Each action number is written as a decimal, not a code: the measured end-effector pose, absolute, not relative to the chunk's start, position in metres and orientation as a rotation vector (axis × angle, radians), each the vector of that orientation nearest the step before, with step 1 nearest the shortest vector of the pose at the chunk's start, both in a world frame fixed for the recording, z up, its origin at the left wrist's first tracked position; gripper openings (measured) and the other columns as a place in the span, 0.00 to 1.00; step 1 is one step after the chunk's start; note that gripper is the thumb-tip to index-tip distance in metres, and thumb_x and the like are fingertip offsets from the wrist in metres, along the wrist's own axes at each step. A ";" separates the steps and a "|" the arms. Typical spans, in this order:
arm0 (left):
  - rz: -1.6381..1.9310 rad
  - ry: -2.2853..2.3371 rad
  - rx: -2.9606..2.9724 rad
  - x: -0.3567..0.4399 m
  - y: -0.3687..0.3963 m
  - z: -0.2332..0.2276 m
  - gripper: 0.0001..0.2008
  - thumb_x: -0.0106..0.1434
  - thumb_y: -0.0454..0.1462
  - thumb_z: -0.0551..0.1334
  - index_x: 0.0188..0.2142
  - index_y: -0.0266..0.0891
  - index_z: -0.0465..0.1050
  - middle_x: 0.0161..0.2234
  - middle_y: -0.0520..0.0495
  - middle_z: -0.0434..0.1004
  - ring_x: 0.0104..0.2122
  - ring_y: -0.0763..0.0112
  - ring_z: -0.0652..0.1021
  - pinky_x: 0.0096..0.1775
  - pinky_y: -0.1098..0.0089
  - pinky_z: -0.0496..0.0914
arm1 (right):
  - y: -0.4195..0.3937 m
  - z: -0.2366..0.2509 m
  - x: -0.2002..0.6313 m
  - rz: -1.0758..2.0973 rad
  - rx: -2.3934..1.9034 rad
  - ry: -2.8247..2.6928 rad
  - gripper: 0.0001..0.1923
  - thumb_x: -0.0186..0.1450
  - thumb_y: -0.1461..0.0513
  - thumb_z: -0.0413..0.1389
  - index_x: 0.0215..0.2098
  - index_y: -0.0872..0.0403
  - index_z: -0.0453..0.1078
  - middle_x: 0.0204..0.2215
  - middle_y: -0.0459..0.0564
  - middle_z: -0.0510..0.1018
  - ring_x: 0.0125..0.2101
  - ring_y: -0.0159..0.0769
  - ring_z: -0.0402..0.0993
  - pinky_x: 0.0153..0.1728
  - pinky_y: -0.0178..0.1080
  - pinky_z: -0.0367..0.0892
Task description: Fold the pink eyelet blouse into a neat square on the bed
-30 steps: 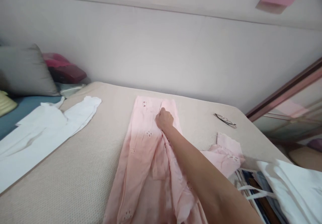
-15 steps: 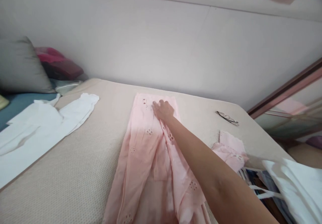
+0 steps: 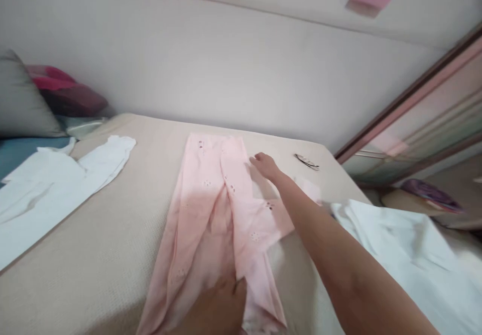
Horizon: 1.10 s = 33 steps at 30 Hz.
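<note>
**Pink garment pinned flat on the bed**

The pink garment [image 3: 214,209] lies lengthwise on the bed [image 3: 94,254], mid-mattress. The left hand [image 3: 216,310] presses flat on its near end, grip spread, pinching nothing. The right hand [image 3: 265,164] rests open at the garment's far right edge, fingers loosely extended. Beyond that edge lie spectacles [image 3: 307,161]; a white garment [image 3: 56,184] sits well to the pink garment's left, white cloth [image 3: 399,239] to its right. A sideways sweep could likely bunch the thin fabric or knock the spectacles. No containers show.
</note>
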<state>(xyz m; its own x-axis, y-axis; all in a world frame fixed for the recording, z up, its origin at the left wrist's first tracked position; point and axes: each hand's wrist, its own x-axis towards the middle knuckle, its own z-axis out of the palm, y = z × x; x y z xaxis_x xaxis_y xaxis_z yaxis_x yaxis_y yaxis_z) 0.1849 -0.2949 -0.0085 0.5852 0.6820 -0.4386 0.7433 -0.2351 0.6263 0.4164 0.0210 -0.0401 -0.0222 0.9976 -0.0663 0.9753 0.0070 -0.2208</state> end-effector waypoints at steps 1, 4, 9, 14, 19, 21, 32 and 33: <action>-0.144 1.147 1.971 0.188 -0.297 -0.003 0.32 0.61 0.31 0.61 0.65 0.39 0.63 0.57 0.35 0.72 0.55 0.51 0.73 0.52 0.56 0.72 | 0.003 -0.031 0.440 0.268 -2.198 -2.108 0.24 0.75 0.54 0.42 0.60 0.59 0.65 0.54 0.62 0.75 0.54 0.44 0.71 0.50 0.39 0.65; -0.256 1.214 1.992 0.195 -0.308 0.006 0.34 0.60 0.30 0.59 0.67 0.37 0.60 0.59 0.36 0.70 0.57 0.49 0.71 0.55 0.53 0.69 | -0.041 -0.008 0.508 0.159 -2.448 -2.010 0.20 0.73 0.60 0.46 0.59 0.60 0.66 0.53 0.65 0.74 0.52 0.46 0.72 0.49 0.43 0.67; -0.146 1.439 2.159 0.203 -0.322 -0.024 0.25 0.68 0.30 0.49 0.63 0.38 0.66 0.57 0.36 0.71 0.54 0.51 0.72 0.54 0.52 0.67 | -0.073 -0.006 0.555 0.282 -2.615 -2.217 0.15 0.69 0.54 0.59 0.48 0.56 0.72 0.48 0.52 0.76 0.47 0.41 0.74 0.49 0.50 0.71; 0.014 1.456 2.207 0.197 -0.321 -0.049 0.24 0.69 0.29 0.48 0.60 0.40 0.67 0.53 0.38 0.71 0.49 0.58 0.72 0.51 0.58 0.67 | -0.084 -0.022 0.541 0.278 -2.536 -2.395 0.06 0.56 0.66 0.66 0.32 0.57 0.75 0.41 0.58 0.79 0.49 0.50 0.73 0.50 0.49 0.65; 0.099 1.436 2.188 0.192 -0.320 -0.055 0.18 0.68 0.30 0.50 0.54 0.40 0.71 0.52 0.38 0.70 0.48 0.57 0.71 0.50 0.57 0.67 | -0.071 0.016 0.529 0.185 -2.312 -2.379 0.03 0.60 0.66 0.58 0.33 0.57 0.74 0.35 0.57 0.79 0.39 0.42 0.74 0.38 0.40 0.64; 0.126 1.435 2.185 0.193 -0.321 -0.056 0.17 0.69 0.31 0.50 0.52 0.39 0.71 0.51 0.38 0.69 0.47 0.55 0.71 0.49 0.55 0.67 | -0.057 0.044 0.514 0.118 -2.173 -2.343 0.08 0.65 0.65 0.53 0.38 0.58 0.73 0.36 0.57 0.79 0.36 0.39 0.72 0.35 0.38 0.63; 0.029 1.432 2.137 0.196 -0.318 -0.033 0.16 0.63 0.26 0.51 0.47 0.35 0.72 0.50 0.35 0.69 0.47 0.54 0.72 0.46 0.55 0.69 | 0.022 0.103 0.297 0.499 -1.807 -2.074 0.10 0.60 0.67 0.58 0.39 0.62 0.74 0.34 0.59 0.79 0.36 0.41 0.74 0.40 0.42 0.68; 0.031 1.417 2.145 0.196 -0.318 -0.033 0.16 0.63 0.26 0.52 0.46 0.35 0.72 0.50 0.35 0.70 0.47 0.54 0.72 0.47 0.54 0.69 | 0.022 0.101 0.283 0.541 -1.738 -2.090 0.12 0.62 0.66 0.57 0.44 0.61 0.74 0.37 0.58 0.79 0.38 0.39 0.74 0.42 0.40 0.68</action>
